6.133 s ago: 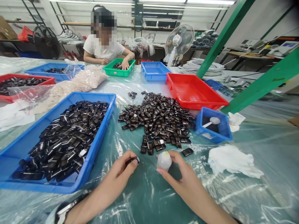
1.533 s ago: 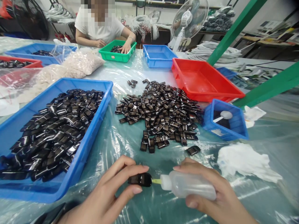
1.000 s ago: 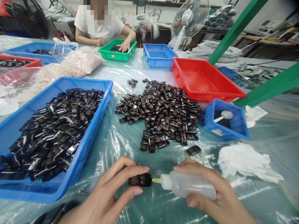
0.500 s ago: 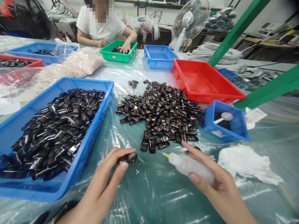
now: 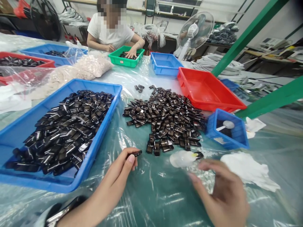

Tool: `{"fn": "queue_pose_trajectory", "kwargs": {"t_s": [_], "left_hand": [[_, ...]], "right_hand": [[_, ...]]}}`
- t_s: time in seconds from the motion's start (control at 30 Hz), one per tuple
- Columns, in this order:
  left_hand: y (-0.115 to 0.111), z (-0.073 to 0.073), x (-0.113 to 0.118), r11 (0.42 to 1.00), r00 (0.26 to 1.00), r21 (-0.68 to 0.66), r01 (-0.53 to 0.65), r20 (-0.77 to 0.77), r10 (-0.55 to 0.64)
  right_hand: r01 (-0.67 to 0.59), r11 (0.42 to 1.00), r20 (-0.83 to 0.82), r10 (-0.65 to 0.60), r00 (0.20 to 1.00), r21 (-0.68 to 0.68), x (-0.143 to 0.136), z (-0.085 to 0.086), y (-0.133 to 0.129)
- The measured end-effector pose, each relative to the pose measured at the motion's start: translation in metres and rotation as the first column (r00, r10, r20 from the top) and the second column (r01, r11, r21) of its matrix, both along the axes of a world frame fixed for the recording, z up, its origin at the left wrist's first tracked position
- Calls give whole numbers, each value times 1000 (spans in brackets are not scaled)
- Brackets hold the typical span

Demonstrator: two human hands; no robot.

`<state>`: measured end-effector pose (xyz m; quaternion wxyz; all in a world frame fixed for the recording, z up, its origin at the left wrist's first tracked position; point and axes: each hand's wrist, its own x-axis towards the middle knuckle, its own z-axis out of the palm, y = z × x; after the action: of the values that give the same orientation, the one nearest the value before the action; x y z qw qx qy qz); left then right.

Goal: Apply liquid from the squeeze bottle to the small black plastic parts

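Observation:
My left hand (image 5: 121, 171) is closed, pinching a small glossy black plastic piece (image 5: 138, 153) between thumb and fingers. A translucent squeeze bottle (image 5: 181, 159) with a yellow tip lies on its side on the plastic-covered table, its tip towards the right. By that tip rests another dark piece (image 5: 200, 155). My right hand (image 5: 222, 186), somewhat blurred, hovers just right of and nearer than the bottle, thumb and fingers apart and holding nothing. Beyond both hands spreads a heap of similar black pieces (image 5: 165, 116).
A blue tray (image 5: 99, 151) of black pieces stands at left. A red tray (image 5: 208, 90), a small blue bin (image 5: 220, 142) with a spoon (image 5: 228, 125), and white tissue (image 5: 248, 170) are at right. Across the table, a person's hand (image 5: 132, 52) reaches into a green tray (image 5: 126, 62).
My right hand has let go of the squeeze bottle, which now lies on the table with its tip turned right. My left hand has tilted the black piece edge-on. The view has shifted slightly.

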<state>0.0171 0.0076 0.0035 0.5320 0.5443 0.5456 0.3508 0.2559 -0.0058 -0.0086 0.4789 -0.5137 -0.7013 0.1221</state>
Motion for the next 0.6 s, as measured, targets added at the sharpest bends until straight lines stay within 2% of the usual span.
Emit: {"fn": "queue_pose_trajectory", "kwargs": {"t_s": [0.03,0.1,0.17,0.23,0.33,0.43,0.53,0.6], "left_hand": [[0,0,0,1000,1000,3,9,4,-9],[1,1,0,1000,1000,10,27,5,-27],[3,1,0,999,999,22,39,1,-39],[4,0,-1,998,999,37,44,2,-44],[4,-5,-2,997,999,60,49,4,-49],[1,-7,-4,995,998,74,68,3,-68],[-3,-5,-5,990,995,98,101,-1,-102],[-5,-2,-6,973,985,150,172,-25,-171]], "right_hand": [[-86,996,109,88,990,-24,-6,0,-4],[-253,965,290,262,920,-70,-23,-1,-8],[-320,941,368,337,867,-110,-43,-4,-8],[-339,932,384,362,850,-128,-59,-8,-3],[-328,926,364,374,853,-185,-70,-12,6],[-329,919,275,381,883,-217,-69,-11,10],[-327,911,92,359,929,-253,-64,0,9],[-314,904,-24,322,947,-290,-60,11,8]]}}
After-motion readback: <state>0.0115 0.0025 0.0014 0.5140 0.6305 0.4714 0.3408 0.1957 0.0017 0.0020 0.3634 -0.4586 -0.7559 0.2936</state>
